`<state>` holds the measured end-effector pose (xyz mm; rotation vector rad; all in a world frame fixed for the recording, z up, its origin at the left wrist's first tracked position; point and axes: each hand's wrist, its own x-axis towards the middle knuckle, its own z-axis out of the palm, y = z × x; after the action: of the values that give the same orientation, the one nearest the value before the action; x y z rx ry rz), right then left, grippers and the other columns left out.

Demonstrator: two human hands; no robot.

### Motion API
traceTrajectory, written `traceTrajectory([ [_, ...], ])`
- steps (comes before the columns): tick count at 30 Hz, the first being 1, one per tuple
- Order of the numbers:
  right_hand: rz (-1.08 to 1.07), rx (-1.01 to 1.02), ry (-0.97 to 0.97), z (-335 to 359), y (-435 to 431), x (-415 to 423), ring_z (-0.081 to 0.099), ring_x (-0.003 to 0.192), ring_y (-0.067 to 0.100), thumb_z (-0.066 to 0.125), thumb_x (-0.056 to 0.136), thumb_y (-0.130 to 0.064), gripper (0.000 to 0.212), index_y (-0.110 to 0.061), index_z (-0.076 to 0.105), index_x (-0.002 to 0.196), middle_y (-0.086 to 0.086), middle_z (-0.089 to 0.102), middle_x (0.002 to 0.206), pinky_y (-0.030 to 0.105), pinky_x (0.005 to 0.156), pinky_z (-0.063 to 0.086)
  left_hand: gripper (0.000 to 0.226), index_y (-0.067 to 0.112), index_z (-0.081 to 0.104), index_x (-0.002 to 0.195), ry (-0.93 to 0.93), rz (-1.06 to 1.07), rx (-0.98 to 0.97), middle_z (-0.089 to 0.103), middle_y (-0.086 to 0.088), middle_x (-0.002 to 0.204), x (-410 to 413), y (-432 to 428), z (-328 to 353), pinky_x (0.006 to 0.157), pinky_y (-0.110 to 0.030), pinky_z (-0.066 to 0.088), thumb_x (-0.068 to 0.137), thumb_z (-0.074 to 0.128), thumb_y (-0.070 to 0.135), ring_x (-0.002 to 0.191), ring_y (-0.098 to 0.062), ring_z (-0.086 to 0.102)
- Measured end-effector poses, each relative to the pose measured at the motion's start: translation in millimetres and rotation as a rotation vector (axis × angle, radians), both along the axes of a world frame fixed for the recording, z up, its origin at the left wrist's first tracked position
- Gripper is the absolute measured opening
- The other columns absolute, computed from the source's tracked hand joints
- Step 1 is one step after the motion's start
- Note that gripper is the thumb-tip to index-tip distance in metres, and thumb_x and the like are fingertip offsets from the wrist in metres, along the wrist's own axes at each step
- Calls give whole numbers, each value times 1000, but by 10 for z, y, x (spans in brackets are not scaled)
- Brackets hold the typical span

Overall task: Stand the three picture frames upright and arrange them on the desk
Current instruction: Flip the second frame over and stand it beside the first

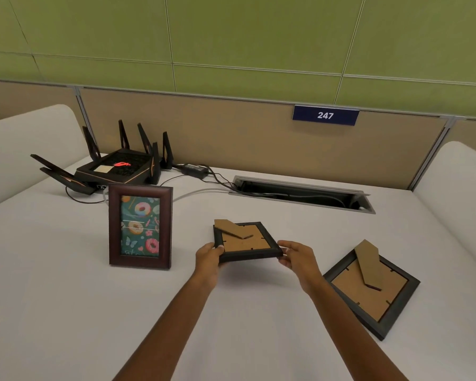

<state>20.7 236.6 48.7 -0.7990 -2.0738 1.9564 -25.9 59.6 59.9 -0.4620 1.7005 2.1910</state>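
Hands, left [209, 253] and right [296, 255], pinch the small frame [246, 242] face-down above mid-bench [66, 312]; swing its cardboard stand out fully, then set it upright beside the standing frame [140, 226]; third frame [371, 291] lies flat near the right edge.

You are looking at a black router [113, 169] with upright antennas sitting at the worktop's [66, 312] far left, its red logo glowing. Its power brick [194, 170] is lying just beside it, cables [220, 182] running into an open cable tray [302, 195]. A blue "247" plate [325, 115] is hanging on the tan partition [231, 133].
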Motion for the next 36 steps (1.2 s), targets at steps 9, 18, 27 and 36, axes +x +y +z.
traceTrajectory([
  [9,40,167,159,92,52,57,53,114,32,51,85,10,37,-3,56,120,18,58,124,40,101,43,16,-4,50,72,-120,20,307,51,-18,84,-15,-38,335,71,-34,56,87,47,-11,72,-27,54],
  [18,86,426,409,84,124,69,54,94,19,52,88,0,16,1,55,103,12,62,104,-4,73,40,12,-2,49,80,-96,-62,384,50,-20,88,-40,16,554,42,-26,57,89,41,-4,76,-36,57],
  [27,18,62,439,47,39,38,63,86,11,49,91,-9,10,-18,51,95,-2,61,96,13,60,57,64,0,53,117,117,-387,-269,55,-19,117,-172,-78,352,95,-38,43,96,15,47,101,-28,53],
  [36,33,-40,345,26,-165,-92,62,81,9,46,92,-18,13,-18,49,105,-6,60,96,15,60,55,66,9,50,120,78,-354,-86,52,-15,131,-264,-167,53,105,-40,36,92,10,55,108,-24,50],
])
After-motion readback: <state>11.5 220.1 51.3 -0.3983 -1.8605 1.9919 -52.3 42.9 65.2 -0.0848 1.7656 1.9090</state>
